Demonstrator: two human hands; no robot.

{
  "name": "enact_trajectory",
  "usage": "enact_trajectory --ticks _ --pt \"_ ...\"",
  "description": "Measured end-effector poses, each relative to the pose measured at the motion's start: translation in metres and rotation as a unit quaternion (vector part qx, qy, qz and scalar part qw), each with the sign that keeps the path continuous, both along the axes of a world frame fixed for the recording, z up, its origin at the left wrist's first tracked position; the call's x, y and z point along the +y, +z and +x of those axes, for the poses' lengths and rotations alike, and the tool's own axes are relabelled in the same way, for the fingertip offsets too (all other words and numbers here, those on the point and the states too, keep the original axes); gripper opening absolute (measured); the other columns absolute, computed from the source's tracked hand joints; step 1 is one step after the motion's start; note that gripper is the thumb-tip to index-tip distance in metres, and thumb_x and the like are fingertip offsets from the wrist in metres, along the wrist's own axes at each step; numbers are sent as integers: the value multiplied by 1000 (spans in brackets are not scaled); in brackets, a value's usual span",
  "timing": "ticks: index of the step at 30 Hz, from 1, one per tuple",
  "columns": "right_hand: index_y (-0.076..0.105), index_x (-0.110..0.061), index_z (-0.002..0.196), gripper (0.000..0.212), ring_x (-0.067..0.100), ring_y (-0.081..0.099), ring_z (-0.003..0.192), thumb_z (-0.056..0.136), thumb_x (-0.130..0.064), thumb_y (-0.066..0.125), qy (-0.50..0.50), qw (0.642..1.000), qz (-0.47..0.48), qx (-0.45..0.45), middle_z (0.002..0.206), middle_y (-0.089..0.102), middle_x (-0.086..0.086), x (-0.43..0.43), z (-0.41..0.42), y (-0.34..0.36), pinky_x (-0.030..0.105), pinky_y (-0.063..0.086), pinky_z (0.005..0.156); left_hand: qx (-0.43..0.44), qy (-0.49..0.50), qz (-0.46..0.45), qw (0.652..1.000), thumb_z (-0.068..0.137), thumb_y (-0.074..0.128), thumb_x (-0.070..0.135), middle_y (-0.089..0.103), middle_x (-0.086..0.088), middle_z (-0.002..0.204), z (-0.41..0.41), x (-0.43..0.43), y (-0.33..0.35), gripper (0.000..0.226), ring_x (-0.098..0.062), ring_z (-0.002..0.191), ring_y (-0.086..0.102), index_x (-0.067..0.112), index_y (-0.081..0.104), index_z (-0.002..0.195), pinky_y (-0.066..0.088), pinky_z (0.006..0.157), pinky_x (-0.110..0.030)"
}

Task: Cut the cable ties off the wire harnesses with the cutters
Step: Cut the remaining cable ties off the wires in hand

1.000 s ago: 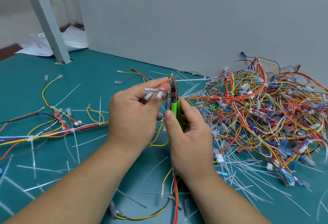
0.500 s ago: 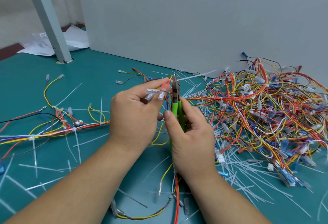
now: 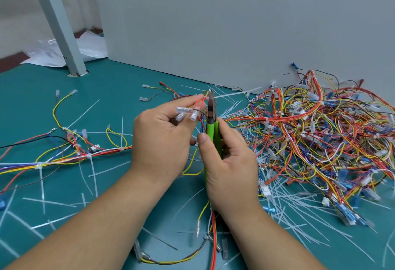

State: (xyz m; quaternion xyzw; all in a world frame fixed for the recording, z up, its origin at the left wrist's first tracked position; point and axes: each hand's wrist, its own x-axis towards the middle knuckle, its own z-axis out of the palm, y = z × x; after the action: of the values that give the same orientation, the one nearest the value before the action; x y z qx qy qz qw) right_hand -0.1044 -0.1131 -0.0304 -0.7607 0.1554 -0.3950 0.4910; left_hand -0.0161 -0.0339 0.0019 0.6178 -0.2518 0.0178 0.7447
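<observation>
Centre of frame: a small wire harness is pinched betw. thumb & fingers of the left hand and held above the teal tabletop. It is made up of thin red, yellow, blue & black wires. Clear plastic terminal sleeves stick out by the fingertips, and a red loop is seen just under the forefinger. Loose wire ends are hung down betw. the wrists to lower centre.

The cutters are gripped in the right hand, w/ fingers & thumb curled round the bright green handles, which are squeezed close together. The dark metal head is pointed up, w/ its tip set at the top of the harness, just beside the left fingertips. The blade gap can't be made out. A white cable tie, slightly blurred, is seen running from the tip toward the right. Whether it's attached can't be told.

Right half: a big tangled pile of harnesses in the same wire colours, w/ blue & clear connectors and white ties. Left: one long harness is laid flat, w/ ties on it. Cut tie strips are scattered over the tabletop, densest lower right. A grey panel fills the upper frame, w/ a slanted grey post upper left.
</observation>
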Motion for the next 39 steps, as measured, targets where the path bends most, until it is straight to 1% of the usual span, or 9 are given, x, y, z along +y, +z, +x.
enact_trajectory --ticks 4,9,16,20,23,25,31,35,39 --pt "73 -26 111 21 11 58 81 93 -34 67 4 1000 -3 9 88 58 -5 -1 0 0 14 42 72 12 -3 1 1000 92 72 7 77 14 80 -1 -1 0 24 -2 53 60 29 80 98 50 47 -15" --pt "66 -48 111 24 13 64 93 93 -33 66 18 1000 -11 0 99 65 -5 1 -1 3 15 46 81 3 -1 -4 1000 92 72 8 76 15 78 -2 -1 1 17 1 53 58 21 80 101 47 47 -11" --pt "64 -51 114 27 11 64 95 96 -30 64 23 1000 -14 -4 102 66 -3 3 -1 3 13 45 82 -6 -1 0 1000 92 72 9 77 13 82 -1 -1 1 18 0 53 60 23 80 101 49 48 -12" --pt "66 -29 100 6 14 59 85 99 -27 60 29 999 -13 -1 91 64 0 2 -1 4 26 48 77 -5 2 3 1000 93 73 13 77 14 81 0 0 1 19 -4 49 59 31 79 98 49 47 -14" --pt "64 -16 96 14 13 47 70 103 -24 55 47 999 -17 4 75 56 -4 1 -1 5 29 40 64 -15 11 16 1000 93 73 17 77 14 82 1 1 1 18 -8 45 61 34 78 99 46 46 -14" --pt "64 -17 92 18 9 43 64 103 -26 53 46 999 9 0 69 51 -5 1 0 8 24 36 58 -24 16 24 999 93 73 21 76 15 80 1 1 1 16 -10 44 62 35 78 98 45 45 -14" --pt "68 -13 104 31 14 65 78 91 -39 57 -13 975 211 -62 86 68 -2 -9 2 10 27 54 68 -80 8 119 990 92 72 18 70 25 81 12 4 -6 28 -8 55 63 40 77 108 45 55 -13" --pt "66 -19 115 33 5 65 88 94 -43 58 -64 985 137 -88 95 70 -9 -15 -3 15 35 56 81 -150 8 199 969 91 71 23 56 16 74 16 5 -7 24 -3 67 54 41 77 105 35 60 -11" --pt "61 -25 121 32 4 65 93 93 -41 59 16 990 66 -123 102 70 -16 -14 -10 20 23 51 83 -157 -90 215 960 87 70 42 64 7 72 11 4 -5 12 -11 66 62 34 77 87 49 63 -28"
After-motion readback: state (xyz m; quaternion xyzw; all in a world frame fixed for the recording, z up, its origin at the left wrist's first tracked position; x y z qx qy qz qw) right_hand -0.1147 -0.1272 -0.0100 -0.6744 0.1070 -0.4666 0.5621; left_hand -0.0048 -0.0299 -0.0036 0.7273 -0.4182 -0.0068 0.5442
